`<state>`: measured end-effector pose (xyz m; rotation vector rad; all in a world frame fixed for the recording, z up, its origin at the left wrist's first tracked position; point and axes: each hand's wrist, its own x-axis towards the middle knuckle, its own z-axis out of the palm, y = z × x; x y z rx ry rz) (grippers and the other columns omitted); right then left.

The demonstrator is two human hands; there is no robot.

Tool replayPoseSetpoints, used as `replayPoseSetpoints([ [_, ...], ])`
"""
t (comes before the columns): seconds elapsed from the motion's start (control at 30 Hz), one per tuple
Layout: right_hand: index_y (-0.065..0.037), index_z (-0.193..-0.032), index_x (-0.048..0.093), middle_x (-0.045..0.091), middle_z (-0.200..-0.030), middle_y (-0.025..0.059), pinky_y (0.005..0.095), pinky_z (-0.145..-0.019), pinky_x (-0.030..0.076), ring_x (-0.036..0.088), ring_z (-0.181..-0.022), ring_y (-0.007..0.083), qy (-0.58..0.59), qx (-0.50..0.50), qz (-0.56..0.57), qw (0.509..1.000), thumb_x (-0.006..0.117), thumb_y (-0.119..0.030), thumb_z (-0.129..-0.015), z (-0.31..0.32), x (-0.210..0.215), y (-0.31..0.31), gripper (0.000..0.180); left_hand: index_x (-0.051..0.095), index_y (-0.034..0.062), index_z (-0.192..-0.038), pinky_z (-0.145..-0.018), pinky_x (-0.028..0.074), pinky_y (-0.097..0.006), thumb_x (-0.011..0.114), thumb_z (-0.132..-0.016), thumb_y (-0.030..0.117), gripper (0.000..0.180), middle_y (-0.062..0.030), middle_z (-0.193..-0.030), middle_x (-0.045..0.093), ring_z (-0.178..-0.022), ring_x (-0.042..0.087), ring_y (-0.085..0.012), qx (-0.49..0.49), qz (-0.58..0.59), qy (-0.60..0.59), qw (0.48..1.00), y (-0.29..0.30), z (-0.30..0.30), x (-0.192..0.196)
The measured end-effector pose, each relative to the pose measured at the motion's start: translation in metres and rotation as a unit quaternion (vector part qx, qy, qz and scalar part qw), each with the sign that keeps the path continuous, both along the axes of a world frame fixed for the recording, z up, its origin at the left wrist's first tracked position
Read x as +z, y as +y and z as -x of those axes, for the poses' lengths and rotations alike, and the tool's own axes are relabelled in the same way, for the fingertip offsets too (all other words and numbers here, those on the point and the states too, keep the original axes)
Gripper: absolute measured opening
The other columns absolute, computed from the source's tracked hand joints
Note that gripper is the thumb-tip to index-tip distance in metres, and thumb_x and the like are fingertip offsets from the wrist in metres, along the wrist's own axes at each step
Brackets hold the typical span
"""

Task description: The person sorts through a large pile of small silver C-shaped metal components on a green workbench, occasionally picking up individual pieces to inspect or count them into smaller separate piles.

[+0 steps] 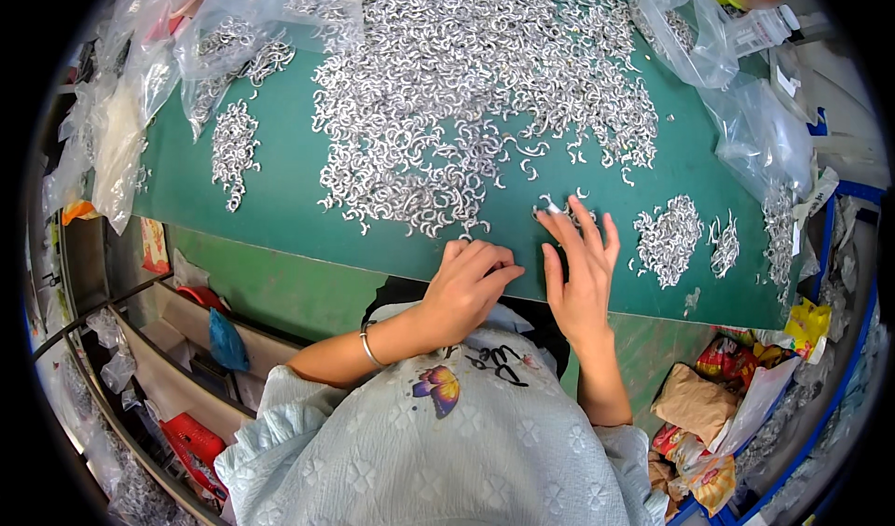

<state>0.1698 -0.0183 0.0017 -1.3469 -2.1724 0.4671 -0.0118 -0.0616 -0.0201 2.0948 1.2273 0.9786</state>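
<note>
1. Saw left hand (469, 285) at near edge of green table (681, 162), fingers bunched narrow; couldn't tell of any piece inside.
2. Saw right hand (582, 285) beside it, fingers spread wide, tips near loose curved metal pieces (583, 193); couldn't confirm contact.
3. Noted main heap (485, 60) ahead of both hands, small pile (669, 242) to right.
4. Seemed best to nudge few pieces lightly, fingertips flat, avoiding hooked-together ends.
</note>
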Motion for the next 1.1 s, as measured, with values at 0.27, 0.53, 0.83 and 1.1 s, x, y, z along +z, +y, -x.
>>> replayPoseSetpoints([
  [0.27,-0.001,-0.113,0.062,0.071,-0.104,0.0063,0.0555,-0.109,0.026,0.055,-0.123,0.0309,0.020,-0.048,-0.019,0.998,0.063,-0.003,-0.087,-0.005,0.000,-0.001,0.026,0.066,0.0009,-0.103,-0.078,0.035,-0.035,0.065,-0.072,-0.003,0.032,-0.0076,-0.100,0.058,-0.088,0.055,-0.0227,-0.003,0.005,0.006,1.000,0.000,0.001,0.000],
  [0.53,0.000,-0.112,0.066,0.070,-0.104,0.0105,0.0532,-0.107,0.031,0.057,-0.121,0.0322,0.036,0.021,0.031,0.999,0.064,-0.004,-0.087,-0.004,0.001,-0.007,0.026,0.065,0.0015,-0.106,-0.078,0.035,-0.035,0.066,-0.073,-0.003,0.034,-0.0074,-0.101,0.058,-0.089,0.056,-0.0227,0.015,0.004,0.006,1.000,0.000,-0.001,-0.001],
  [0.83,0.001,-0.121,0.060,0.068,-0.114,0.0113,0.0565,-0.110,0.026,0.049,-0.130,0.0324,-0.012,0.058,0.052,0.997,0.063,-0.006,-0.088,-0.001,0.006,-0.002,0.034,0.064,0.0016,-0.110,-0.079,0.036,-0.036,0.067,-0.073,-0.003,0.037,-0.0076,-0.103,0.059,-0.090,0.056,-0.0236,0.019,0.004,0.006,1.000,0.000,-0.002,-0.003],
  [1.1,0.002,-0.129,0.054,0.064,-0.125,0.0127,0.0566,-0.111,0.026,0.047,-0.132,0.0343,0.049,0.058,0.057,0.995,0.062,-0.005,-0.089,0.002,0.008,0.010,0.041,0.065,0.0028,-0.110,-0.084,0.038,-0.037,0.068,-0.075,-0.002,0.036,-0.0085,-0.111,0.060,-0.100,0.056,-0.0260,0.047,-0.009,0.071,0.996,0.005,-0.011,0.007],
])
